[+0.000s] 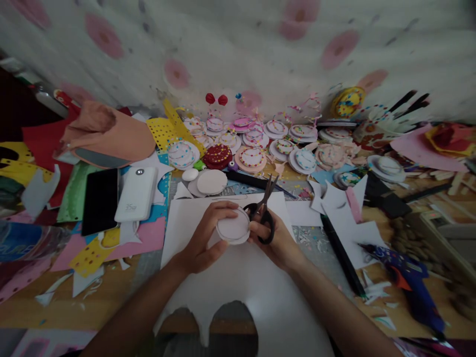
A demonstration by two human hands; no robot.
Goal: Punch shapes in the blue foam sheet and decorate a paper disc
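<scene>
Lightness is the first thing to expect of the white disc (233, 226), just below the centre of the frame and above a white sheet (230, 280) on the bench (119, 292); it looks like thin foam or card, so it should bend a little, slip hardly at all, and crease if pinched hard. Its rim seems the best hold, leaving the flat face unpressed. The person's left grip (210, 238) is closed around the left rim, fingers above and thumb below. The right grip (277, 243) is clamped on black-handled scissors (265, 203), whose blades point up the frame, slightly apart, while its thumb appears to touch the disc's right edge. The disc is round, plain and pale, with a thin grey line near its border; a doubled rim suggests two layers, though this cannot be told for sure.
</scene>
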